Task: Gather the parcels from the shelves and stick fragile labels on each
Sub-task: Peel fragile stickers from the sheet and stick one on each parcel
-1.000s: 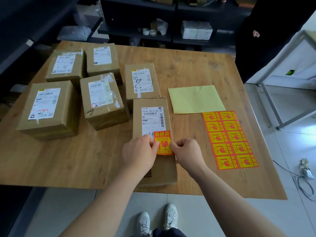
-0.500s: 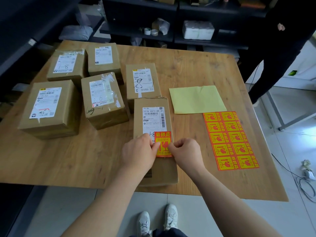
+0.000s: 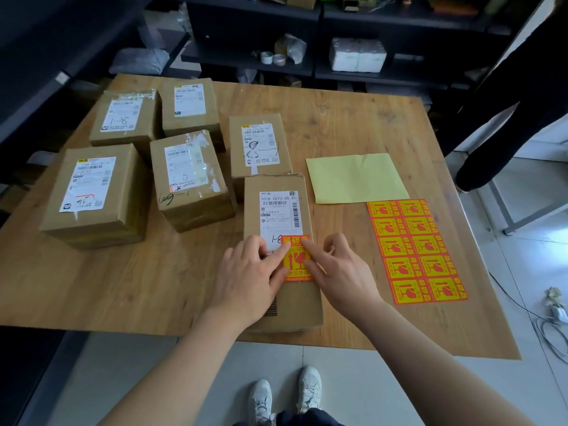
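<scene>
A long cardboard parcel (image 3: 278, 186) lies at the near edge of the wooden table (image 3: 123, 287). An orange-and-yellow fragile label (image 3: 296, 262) sits on its top, overlapping the lower corner of the white shipping label. My left hand (image 3: 252, 278) lies flat with its fingertips on the label's left side. My right hand (image 3: 341, 272) presses the label's right side with the index finger, the other fingers loosely curled. Several other taped parcels (image 3: 190, 179) stand to the left and behind. A sheet of fragile labels (image 3: 416, 250) lies to the right.
A pale yellow sheet of paper (image 3: 353, 178) lies behind the label sheet. Dark shelves (image 3: 307, 66) with tape rolls and packages stand beyond the table. A person in dark clothes (image 3: 507, 118) stands at the far right corner. Cables (image 3: 553, 312) lie on the floor at right.
Both hands have gone from pinching the label's edges to laying their fingers flat on it, and the label now lies down on the parcel. The person at right has shifted.
</scene>
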The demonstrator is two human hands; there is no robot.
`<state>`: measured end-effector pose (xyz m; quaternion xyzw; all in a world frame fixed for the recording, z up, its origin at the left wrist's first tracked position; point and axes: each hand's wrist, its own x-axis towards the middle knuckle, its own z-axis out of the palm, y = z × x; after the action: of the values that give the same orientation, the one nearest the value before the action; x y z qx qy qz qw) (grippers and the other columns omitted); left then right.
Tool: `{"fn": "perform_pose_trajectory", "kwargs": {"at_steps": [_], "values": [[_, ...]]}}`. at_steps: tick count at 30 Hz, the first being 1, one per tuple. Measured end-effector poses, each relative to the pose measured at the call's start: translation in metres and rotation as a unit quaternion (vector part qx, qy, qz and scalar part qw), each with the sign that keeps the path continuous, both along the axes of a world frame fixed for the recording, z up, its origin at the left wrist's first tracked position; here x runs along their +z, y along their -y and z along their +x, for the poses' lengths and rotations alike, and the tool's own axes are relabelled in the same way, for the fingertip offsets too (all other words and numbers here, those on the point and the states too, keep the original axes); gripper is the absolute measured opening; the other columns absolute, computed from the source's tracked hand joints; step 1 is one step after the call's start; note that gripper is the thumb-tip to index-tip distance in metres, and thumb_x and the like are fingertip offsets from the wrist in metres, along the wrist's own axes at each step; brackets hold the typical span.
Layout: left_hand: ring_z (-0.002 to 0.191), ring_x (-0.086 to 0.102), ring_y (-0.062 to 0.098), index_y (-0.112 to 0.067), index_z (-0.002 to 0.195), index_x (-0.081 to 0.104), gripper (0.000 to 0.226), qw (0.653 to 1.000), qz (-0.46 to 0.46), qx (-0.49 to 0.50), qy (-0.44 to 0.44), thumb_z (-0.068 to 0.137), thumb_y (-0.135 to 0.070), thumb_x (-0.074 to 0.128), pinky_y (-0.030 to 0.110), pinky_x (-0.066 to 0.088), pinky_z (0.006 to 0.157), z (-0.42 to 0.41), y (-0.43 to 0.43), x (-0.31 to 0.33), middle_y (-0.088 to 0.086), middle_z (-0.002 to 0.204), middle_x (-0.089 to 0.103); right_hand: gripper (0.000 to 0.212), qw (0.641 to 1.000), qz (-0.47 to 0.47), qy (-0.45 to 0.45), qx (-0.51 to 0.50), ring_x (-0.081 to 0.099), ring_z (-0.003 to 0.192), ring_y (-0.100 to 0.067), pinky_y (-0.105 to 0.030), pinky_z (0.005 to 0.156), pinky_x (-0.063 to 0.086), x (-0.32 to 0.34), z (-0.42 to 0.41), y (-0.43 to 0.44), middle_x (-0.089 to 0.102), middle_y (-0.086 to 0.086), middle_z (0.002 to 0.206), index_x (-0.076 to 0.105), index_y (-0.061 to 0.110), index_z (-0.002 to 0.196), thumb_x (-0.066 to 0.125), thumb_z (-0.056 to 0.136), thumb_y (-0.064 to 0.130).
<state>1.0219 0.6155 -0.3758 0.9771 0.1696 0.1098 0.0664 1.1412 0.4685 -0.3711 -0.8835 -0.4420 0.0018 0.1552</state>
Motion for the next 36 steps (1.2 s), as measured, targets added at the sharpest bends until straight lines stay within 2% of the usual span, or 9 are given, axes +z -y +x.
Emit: {"fn": "perform_pose_trajectory", "kwargs": {"at_steps": [6,14,17,20,23,28,30,33,36], "values": [[0.083,0.039,0.015,-0.034,0.144,0.032,0.056,0.998,0.032,-0.008,-0.056,0.093,-0.056,0.027,0.031,0.033,0.072,0.002,-0.005,0.002,-0.003,0.093,0.034,0.058,0.991,-0.111,0.053,0.044,0.055,0.094,-0.023,-0.036,0.076,0.046,0.006,0.011,-0.003,0.042,-0.007,0.117,0.028,0.028,0.145,0.015,0.095,0.054],[0.085,0.037,0.017,-0.036,0.147,0.023,0.061,0.995,0.064,0.007,-0.079,0.091,-0.06,0.018,0.035,0.031,0.074,0.002,-0.003,0.003,-0.001,0.094,0.032,0.062,0.985,-0.147,0.065,0.056,0.048,0.109,-0.026,-0.039,0.09,0.039,0.01,0.01,-0.002,0.038,-0.009,0.132,0.024,0.031,0.148,0.014,0.094,0.059],[0.086,0.041,0.019,-0.035,0.144,0.032,0.059,0.995,0.071,0.024,-0.072,0.091,-0.06,0.024,0.036,0.034,0.074,-0.004,-0.004,0.006,0.001,0.098,0.039,0.059,0.985,-0.152,0.076,0.035,0.049,0.11,-0.026,-0.039,0.09,0.04,0.01,0.003,0.0,0.039,-0.01,0.135,0.029,0.025,0.146,0.02,0.097,0.056],[0.087,0.049,0.024,-0.033,0.13,0.054,0.044,0.998,0.049,0.019,-0.022,0.088,-0.047,0.053,0.038,0.039,0.072,-0.006,0.007,0.005,0.004,0.106,0.05,0.047,0.988,-0.117,0.085,0.059,0.048,0.118,-0.029,-0.041,0.093,0.041,0.009,-0.008,0.001,0.041,-0.007,0.145,0.045,0.018,0.139,0.037,0.099,0.042],[0.105,0.05,0.028,-0.031,0.13,0.055,0.042,0.999,0.045,0.016,-0.023,0.089,-0.038,0.055,0.041,0.04,0.077,-0.004,0.013,0.0,0.004,0.13,0.051,0.052,0.989,-0.121,0.03,0.086,0.025,0.141,-0.026,-0.041,0.112,0.022,0.004,-0.007,0.002,0.027,0.003,0.156,0.031,0.019,0.148,0.028,0.101,0.041],[0.14,0.018,0.024,-0.027,0.147,0.028,0.051,0.995,0.046,-0.03,-0.088,0.098,-0.041,0.023,0.048,0.025,0.103,0.0,0.003,-0.002,-0.006,0.155,0.024,0.059,0.989,-0.114,0.021,0.088,-0.001,0.147,-0.02,-0.036,0.116,-0.005,0.0,0.001,0.004,0.011,0.004,0.16,0.013,0.02,0.153,0.015,0.1,0.047],[0.144,0.013,0.023,-0.024,0.148,0.028,0.051,0.993,0.049,-0.064,-0.089,0.099,-0.039,0.022,0.048,0.021,0.109,0.001,0.001,0.0,-0.007,0.155,0.024,0.053,0.987,-0.095,0.039,0.124,0.012,0.146,-0.023,-0.038,0.119,0.003,0.002,0.0,0.003,0.026,-0.002,0.156,0.029,0.014,0.149,0.027,0.102,0.039],[0.133,0.041,0.026,-0.019,0.131,0.056,0.037,0.992,0.034,-0.115,-0.03,0.097,-0.03,0.047,0.044,0.037,0.101,-0.006,0.0,0.008,-0.002,0.14,0.051,0.033,0.983,0.006,0.059,0.172,0.052,0.126,-0.029,-0.047,0.109,0.037,0.003,-0.002,0.008,0.06,-0.01,0.13,0.063,0.006,0.123,0.059,0.094,0.019],[0.114,0.06,0.027,-0.013,0.112,0.07,0.027,0.986,0.016,-0.157,0.05,0.085,-0.019,0.068,0.04,0.049,0.091,-0.021,0.001,0.004,0.002,0.119,0.067,0.022,0.978,0.088,0.053,0.182,0.065,0.108,-0.026,-0.046,0.094,0.051,-0.003,-0.005,0.021,0.069,-0.01,0.114,0.072,0.005,0.106,0.07,0.086,0.012]]}}
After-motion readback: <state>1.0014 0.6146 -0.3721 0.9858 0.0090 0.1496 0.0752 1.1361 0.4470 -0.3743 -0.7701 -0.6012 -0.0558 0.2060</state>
